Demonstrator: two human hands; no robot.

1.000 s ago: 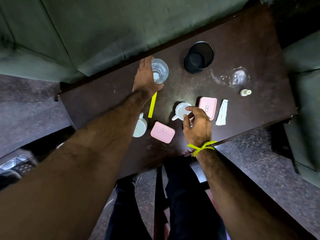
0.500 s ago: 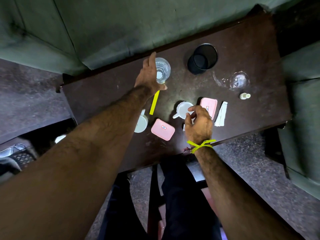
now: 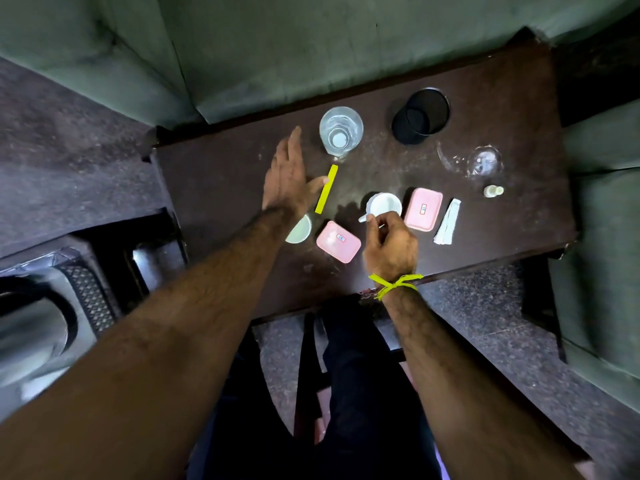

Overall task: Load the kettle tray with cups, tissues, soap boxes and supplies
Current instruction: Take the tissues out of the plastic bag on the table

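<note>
The right hand [image 3: 389,245] pinches something small and unclear at the near rim of a white cup [image 3: 384,206]; a careless tug could tip it. The left hand [image 3: 285,178] hovers flat and empty, its thumb near the yellow sachet [image 3: 326,189], and could clip the glass tumbler [image 3: 341,131] just beyond. Pink soap boxes [image 3: 338,241] lie on the table [image 3: 225,188].

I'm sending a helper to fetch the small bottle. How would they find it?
Go to the dark wooden table and look at its right end. The small bottle lies alone there, right of the folded tissues; it's the tiniest, pale thing there.
</note>
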